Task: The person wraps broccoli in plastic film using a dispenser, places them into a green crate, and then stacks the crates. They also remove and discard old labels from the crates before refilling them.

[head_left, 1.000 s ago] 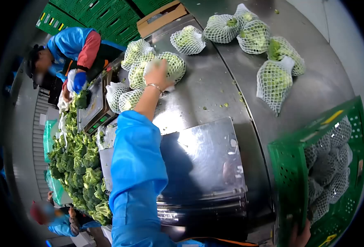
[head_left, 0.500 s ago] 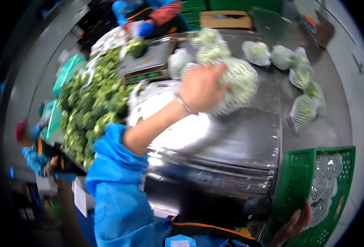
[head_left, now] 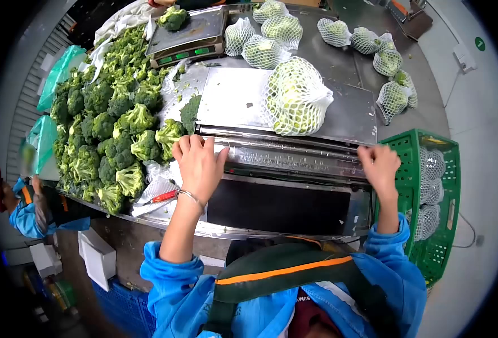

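A metal wrapping station stands before me, with long rollers [head_left: 282,141] along its front. Clear plastic film [head_left: 294,160] stretches below them, between my hands. At its left end, my left hand [head_left: 198,169] curls its fingers on the film's edge, wearing a bracelet at the wrist. My right hand [head_left: 381,166] is closed at the right end, its fingertips partly hidden. Just behind the rollers, a large pale green vegetable head in a white foam net [head_left: 298,98] lies on the metal plate [head_left: 350,112], touched by neither hand.
Piled broccoli [head_left: 114,124] fills the left side, near a red-handled knife [head_left: 164,196]. A scale [head_left: 187,36] holds one broccoli head [head_left: 173,18]. Several netted heads [head_left: 282,28] lie behind and to the right. A green crate [head_left: 409,141] with netted heads stands right. A co-worker [head_left: 26,208] is at left.
My left hand has let go of the netted head on the plate and come back to the film. My right hand has moved from the crate to the film's right end.
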Action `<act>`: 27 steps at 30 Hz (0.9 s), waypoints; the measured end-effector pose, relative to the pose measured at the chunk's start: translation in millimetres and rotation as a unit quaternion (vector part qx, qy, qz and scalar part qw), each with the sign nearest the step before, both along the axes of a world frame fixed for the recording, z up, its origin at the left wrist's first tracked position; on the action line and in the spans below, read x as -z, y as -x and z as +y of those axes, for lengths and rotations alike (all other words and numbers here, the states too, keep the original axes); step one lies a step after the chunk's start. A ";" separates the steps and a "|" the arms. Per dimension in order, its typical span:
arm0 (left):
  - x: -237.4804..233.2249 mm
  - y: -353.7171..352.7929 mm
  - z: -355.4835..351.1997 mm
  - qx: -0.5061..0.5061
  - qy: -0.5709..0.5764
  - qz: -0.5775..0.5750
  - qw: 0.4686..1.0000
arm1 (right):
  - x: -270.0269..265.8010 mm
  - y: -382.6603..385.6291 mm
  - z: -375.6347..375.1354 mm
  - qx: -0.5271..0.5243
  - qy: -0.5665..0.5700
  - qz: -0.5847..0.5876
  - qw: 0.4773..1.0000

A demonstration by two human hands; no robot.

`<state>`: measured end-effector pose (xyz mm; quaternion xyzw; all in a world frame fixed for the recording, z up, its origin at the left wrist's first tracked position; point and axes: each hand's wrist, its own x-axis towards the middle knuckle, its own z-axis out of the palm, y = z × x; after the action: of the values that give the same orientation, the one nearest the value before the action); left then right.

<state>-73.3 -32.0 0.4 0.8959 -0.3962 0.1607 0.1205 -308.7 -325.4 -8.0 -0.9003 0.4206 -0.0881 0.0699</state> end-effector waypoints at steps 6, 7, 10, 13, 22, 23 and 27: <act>48.7 -2.8 -21.8 0.013 -0.037 -0.021 0.999 | 10.3 -6.3 40.3 0.010 0.016 -0.022 1.000; 47.1 -5.1 -20.0 0.010 -0.029 0.008 1.000 | 8.7 -0.1 38.7 0.037 0.025 0.006 0.999; 48.5 -12.4 -17.2 0.034 -0.053 0.065 0.996 | 16.3 11.8 42.3 0.042 0.050 0.079 0.995; 39.8 -18.3 -23.0 0.066 0.028 0.247 0.966 | 47.8 -6.3 38.1 -0.038 -0.021 -0.100 0.994; -53.0 -6.5 55.5 0.283 0.370 0.709 0.530 | -103.1 69.5 44.5 -0.202 -0.340 -0.351 0.849; -69.3 -21.9 44.0 0.335 0.402 0.627 0.578 | -124.8 62.3 28.0 -0.244 -0.284 -0.353 0.857; -104.9 -81.2 -45.8 0.145 0.335 0.339 0.867 | -133.8 -24.4 -59.1 -0.104 -0.347 -0.595 0.717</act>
<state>8.0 -77.9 105.3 0.7335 -0.3788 -0.0486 0.5622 -284.3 -384.5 125.9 -0.6123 0.1971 -0.4459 0.6224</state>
